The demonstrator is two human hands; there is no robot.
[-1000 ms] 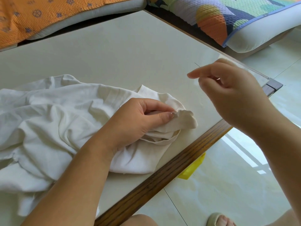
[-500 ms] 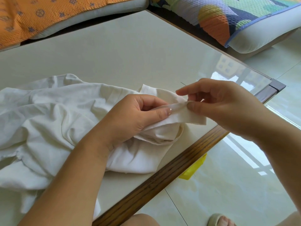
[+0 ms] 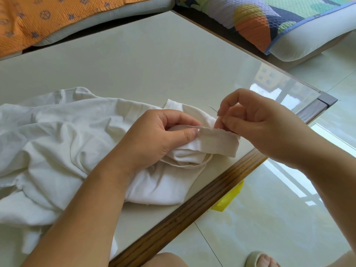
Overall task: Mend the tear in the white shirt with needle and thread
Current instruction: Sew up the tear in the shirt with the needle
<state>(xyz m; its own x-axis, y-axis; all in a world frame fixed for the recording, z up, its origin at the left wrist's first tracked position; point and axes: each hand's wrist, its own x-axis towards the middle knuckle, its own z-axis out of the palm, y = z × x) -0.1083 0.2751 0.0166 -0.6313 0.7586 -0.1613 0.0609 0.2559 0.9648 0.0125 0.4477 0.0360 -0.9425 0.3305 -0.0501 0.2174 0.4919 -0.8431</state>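
Since soft, limp, light, judged best gripped close beside stitch. Pinched white shirt (image 3: 57, 141) fold with left hand (image 3: 154, 137), bulk on bench (image 3: 154, 64) left of fold. Pinched needle (image 3: 212, 108) with right hand (image 3: 256, 128) above fold.

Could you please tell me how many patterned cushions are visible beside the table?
2: an orange cushion beyond the table at far left, and a multicoloured cushion at far right. Others may lie outside the frame.

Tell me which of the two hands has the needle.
The right hand: it pinches the needle just above the folded edge, while the left hand only grips the white shirt.
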